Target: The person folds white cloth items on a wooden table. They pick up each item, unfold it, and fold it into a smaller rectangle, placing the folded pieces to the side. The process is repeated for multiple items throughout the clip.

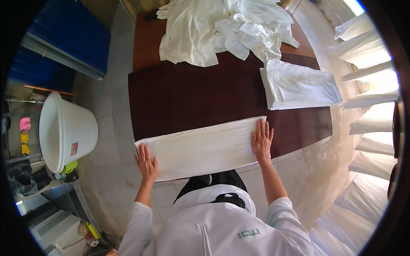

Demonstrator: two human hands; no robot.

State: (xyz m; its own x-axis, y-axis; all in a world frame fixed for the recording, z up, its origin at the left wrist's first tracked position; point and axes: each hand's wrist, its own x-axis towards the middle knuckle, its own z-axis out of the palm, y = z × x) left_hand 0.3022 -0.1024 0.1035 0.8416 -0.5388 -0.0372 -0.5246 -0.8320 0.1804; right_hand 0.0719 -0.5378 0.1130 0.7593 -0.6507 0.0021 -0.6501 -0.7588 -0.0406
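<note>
A white cloth (205,147), folded into a long rectangle, lies across the near edge of a dark brown table (192,92). My left hand (147,162) rests flat on its left end, palm down. At the opposite end, my right hand (262,140) presses flat with its fingers pointing away from me. Neither hand grasps the fabric. Beyond my right hand sits a stack of folded white cloths (302,84). A loose, crumpled heap of white cloths (221,30) covers the far part of the table.
A large white plastic tub (78,123) stands left of the table, by shelves with pink and yellow gloves (24,139). Blue panels (73,35) rise at the far left. White cloths (368,160) hang along the right side. Tiled floor (112,144) surrounds the table.
</note>
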